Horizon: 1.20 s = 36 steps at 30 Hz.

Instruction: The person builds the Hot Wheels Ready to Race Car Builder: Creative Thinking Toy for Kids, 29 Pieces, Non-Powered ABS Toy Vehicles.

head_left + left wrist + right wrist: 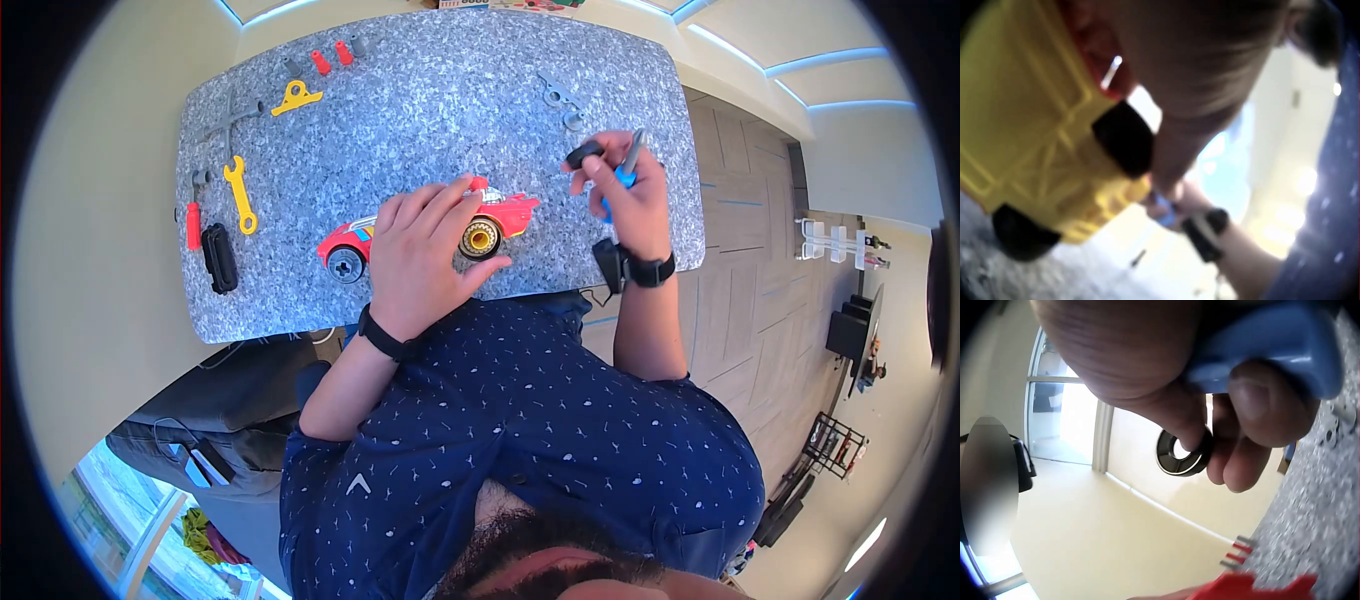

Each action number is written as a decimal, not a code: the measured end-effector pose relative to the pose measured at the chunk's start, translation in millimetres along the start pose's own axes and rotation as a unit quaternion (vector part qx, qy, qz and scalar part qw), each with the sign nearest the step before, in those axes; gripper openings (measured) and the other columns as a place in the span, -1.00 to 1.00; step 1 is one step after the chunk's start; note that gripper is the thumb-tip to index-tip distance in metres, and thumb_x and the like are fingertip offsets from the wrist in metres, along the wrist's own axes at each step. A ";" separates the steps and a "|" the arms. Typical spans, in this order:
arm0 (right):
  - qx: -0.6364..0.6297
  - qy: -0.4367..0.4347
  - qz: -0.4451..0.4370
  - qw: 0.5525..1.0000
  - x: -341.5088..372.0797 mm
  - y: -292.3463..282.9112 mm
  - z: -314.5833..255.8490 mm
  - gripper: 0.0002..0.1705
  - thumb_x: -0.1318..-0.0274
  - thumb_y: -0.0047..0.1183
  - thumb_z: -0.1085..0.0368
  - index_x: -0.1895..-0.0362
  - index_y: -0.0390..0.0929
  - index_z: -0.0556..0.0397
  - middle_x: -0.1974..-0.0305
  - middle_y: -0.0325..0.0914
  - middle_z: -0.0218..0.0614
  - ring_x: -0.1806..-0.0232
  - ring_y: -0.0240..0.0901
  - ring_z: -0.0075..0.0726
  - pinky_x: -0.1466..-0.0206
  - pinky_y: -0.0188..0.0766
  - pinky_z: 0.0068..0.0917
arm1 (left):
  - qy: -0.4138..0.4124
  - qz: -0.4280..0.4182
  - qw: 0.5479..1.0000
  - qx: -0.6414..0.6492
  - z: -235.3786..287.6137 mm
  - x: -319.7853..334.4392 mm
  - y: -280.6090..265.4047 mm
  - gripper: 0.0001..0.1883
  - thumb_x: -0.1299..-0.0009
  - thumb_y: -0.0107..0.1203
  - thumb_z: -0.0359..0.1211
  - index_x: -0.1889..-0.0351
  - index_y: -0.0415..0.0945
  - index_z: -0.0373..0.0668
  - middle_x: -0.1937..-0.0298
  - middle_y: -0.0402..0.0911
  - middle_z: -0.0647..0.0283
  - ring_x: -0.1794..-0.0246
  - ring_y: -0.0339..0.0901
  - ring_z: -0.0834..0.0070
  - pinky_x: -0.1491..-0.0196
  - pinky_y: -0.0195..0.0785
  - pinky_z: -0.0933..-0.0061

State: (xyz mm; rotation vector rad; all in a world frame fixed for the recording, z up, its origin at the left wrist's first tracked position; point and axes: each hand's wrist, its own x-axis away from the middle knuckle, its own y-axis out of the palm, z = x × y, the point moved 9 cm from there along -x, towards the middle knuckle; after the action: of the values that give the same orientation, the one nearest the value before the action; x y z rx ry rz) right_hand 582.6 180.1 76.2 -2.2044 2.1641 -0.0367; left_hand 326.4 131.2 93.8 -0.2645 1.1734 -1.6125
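A red toy car (520,213) lies on its side on the speckled table, its yellow underside (1035,106) facing the wearer. My left hand (425,245) holds it across the middle, fingers over the body and thumb spread beside the rear wheel (480,238), which shows a yellow hub. The front wheel (346,265) has a grey hub. To the right of the car, above the table, my right hand (635,195) grips a toy screwdriver with a blue handle (1272,347) and grey tip. Its thumb and fingertips also pinch a black ring-shaped tyre (1169,459).
At the table's left lie a yellow wrench (240,195), a red-handled tool (193,225), a black case (218,258), a grey cross-shaped tool (235,125) and a yellow piece (296,98). Small red pieces (320,62) lie farther back. Grey parts (555,95) lie beyond my right hand.
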 end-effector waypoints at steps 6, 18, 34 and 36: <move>-0.039 0.034 -0.069 0.996 35.1 42.2 2.4 -0.77 -0.54 0.29 0.39 -0.16 0.73 0.20 0.20 0.77 -0.33 0.35 0.55 -0.68 0.46 0.33 -0.69 | 0.003 -0.025 0.999 0.024 3.2 -2.0 -9.3 -0.14 -0.21 0.59 0.13 -0.39 0.67 -0.15 -0.47 0.68 0.19 -0.40 0.60 0.15 -0.42 0.30 0.03; 0.112 -0.092 -0.067 0.987 48.0 90.4 -18.2 -0.69 -0.28 0.38 0.54 -0.08 0.87 0.08 0.04 0.76 -0.21 0.04 0.74 -0.27 -0.04 0.66 -0.33 | 0.008 -0.030 0.998 0.052 -1.2 1.1 -6.9 -0.23 -0.19 0.61 -0.15 -0.38 0.65 -0.19 -0.52 0.65 0.16 -0.45 0.58 0.12 -0.47 0.33 -0.01; 0.276 -0.173 -0.107 0.940 50.5 112.4 -36.9 -0.58 -0.14 0.57 0.37 -0.12 0.85 0.01 0.01 0.66 -0.26 0.12 0.71 -0.19 0.04 0.66 -0.34 | 0.003 -0.050 0.997 0.064 -3.5 2.6 -5.2 -0.19 -0.16 0.58 -0.28 -0.45 0.61 -0.19 -0.53 0.64 0.16 -0.50 0.55 0.14 -0.50 0.32 -0.03; 0.279 -0.187 -0.125 0.934 52.3 113.6 -38.3 -0.50 -0.09 0.63 0.29 -0.16 0.85 0.00 0.00 0.63 -0.29 0.14 0.70 -0.21 0.07 0.66 -0.35 | 0.002 -0.046 0.997 0.064 -4.1 2.7 -5.0 -0.19 -0.16 0.57 -0.29 -0.45 0.60 -0.20 -0.52 0.65 0.15 -0.50 0.56 0.13 -0.50 0.33 -0.04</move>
State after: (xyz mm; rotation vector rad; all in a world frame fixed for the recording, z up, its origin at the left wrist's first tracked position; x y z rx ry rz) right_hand 468.1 125.0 107.3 -1.9369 1.4384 -0.1968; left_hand 319.4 131.0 94.7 -0.2363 1.0699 -1.7615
